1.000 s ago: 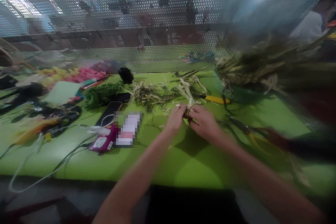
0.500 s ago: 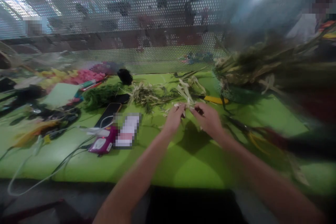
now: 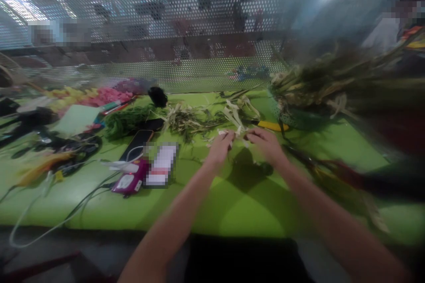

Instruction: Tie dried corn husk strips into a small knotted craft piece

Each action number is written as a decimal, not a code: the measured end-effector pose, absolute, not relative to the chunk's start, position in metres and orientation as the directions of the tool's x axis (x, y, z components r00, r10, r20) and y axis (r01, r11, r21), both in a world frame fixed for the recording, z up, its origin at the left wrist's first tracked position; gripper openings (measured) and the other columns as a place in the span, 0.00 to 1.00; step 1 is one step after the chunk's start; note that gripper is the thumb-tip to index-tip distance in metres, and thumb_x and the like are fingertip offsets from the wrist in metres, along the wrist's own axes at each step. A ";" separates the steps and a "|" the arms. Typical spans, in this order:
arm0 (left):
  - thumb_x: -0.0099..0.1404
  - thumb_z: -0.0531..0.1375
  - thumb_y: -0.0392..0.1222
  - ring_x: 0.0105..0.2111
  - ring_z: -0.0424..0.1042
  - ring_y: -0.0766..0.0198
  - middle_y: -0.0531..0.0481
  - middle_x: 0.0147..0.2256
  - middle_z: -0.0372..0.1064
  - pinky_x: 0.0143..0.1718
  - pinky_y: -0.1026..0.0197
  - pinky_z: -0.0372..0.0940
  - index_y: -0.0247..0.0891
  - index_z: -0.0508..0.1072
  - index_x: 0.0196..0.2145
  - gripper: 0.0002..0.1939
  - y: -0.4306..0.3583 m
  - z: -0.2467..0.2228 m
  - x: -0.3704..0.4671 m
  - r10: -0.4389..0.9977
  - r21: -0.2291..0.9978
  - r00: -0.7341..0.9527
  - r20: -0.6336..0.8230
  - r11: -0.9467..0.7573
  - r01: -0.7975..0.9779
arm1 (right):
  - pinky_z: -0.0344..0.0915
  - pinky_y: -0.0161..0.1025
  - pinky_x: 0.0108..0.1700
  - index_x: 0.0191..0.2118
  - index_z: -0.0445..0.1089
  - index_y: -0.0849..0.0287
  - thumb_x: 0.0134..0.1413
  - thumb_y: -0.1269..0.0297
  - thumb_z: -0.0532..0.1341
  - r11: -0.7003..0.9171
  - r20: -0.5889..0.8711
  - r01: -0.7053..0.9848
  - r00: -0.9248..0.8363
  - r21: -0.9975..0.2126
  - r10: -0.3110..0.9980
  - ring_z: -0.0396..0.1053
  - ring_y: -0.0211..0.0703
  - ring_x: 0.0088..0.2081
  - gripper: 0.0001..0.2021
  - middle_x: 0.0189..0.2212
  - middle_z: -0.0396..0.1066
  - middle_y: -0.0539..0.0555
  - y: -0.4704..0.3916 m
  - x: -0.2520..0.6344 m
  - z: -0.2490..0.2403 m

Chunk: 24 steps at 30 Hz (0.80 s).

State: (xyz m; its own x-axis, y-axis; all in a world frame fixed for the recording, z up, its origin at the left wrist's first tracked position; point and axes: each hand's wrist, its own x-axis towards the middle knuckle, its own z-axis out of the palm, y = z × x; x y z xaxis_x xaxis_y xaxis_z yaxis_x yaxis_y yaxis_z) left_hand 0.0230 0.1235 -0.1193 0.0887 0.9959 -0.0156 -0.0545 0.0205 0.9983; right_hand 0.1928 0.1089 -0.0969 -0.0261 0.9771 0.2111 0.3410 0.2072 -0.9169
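Above the green tabletop, my left hand [image 3: 220, 148] is closed in a pinch on a pale dried leaf strip [image 3: 239, 131]. Just to its right is my right hand [image 3: 265, 141], its fingers curled together at the other side of the strip, where a pale bit shows under the fingertips. The exact grip is blurred. Right behind my hands lie more pale dried leaf strips [image 3: 232, 112] and a heap of shredded dry leaves [image 3: 184, 119]. A yellow-handled tool [image 3: 272, 126] rests beyond my right hand.
A green basket [image 3: 295, 117] heaped with dried stalks [image 3: 318, 84] stands at the right. On the left are a dark phone [image 3: 137, 141], a lit phone [image 3: 162, 163], a magenta device [image 3: 131, 181] with cables, a green fibre bundle [image 3: 124, 121] and pink flowers [image 3: 111, 97]. A perforated screen [image 3: 206, 70] rises behind.
My right hand has shifted slightly right and turned more palm-down, widening the gap between my hands. My left hand has hardly moved.
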 end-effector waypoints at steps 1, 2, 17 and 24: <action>0.62 0.59 0.57 0.22 0.55 0.68 0.54 0.21 0.58 0.26 0.62 0.49 0.37 0.70 0.27 0.19 0.123 -0.120 0.023 0.991 1.000 0.130 -0.012 0.016 -0.024 | 0.60 0.37 0.35 0.31 0.72 0.57 0.52 0.57 0.61 0.191 0.184 0.245 -0.053 -0.950 0.982 0.65 0.40 0.31 0.09 0.28 0.71 0.49 0.111 0.193 -0.097; 0.63 0.58 0.57 0.22 0.55 0.68 0.54 0.22 0.58 0.26 0.62 0.49 0.37 0.70 0.27 0.19 0.123 -0.120 0.024 0.985 1.000 0.175 -0.012 0.012 0.004 | 0.61 0.37 0.36 0.32 0.72 0.57 0.51 0.54 0.62 0.171 0.162 0.164 -0.068 -0.971 0.984 0.66 0.40 0.32 0.11 0.29 0.72 0.50 0.112 0.193 -0.097; 0.63 0.58 0.52 0.26 0.64 0.63 0.49 0.24 0.67 0.32 0.60 0.61 0.38 0.76 0.28 0.15 0.113 -0.106 0.027 0.901 0.982 0.433 -0.010 -0.073 0.175 | 0.61 0.37 0.32 0.26 0.68 0.58 0.47 0.57 0.65 0.213 0.247 0.213 0.146 -0.953 0.958 0.62 0.38 0.27 0.10 0.23 0.66 0.48 0.118 0.199 -0.102; 0.62 0.58 0.42 0.31 0.69 0.61 0.48 0.28 0.74 0.38 0.59 0.64 0.37 0.76 0.27 0.10 0.116 -0.118 0.030 0.889 0.946 0.455 0.046 -0.185 0.265 | 0.63 0.46 0.49 0.38 0.76 0.55 0.51 0.63 0.67 0.563 0.530 0.513 -0.227 -0.648 0.817 0.68 0.47 0.46 0.07 0.42 0.72 0.55 0.109 0.202 -0.084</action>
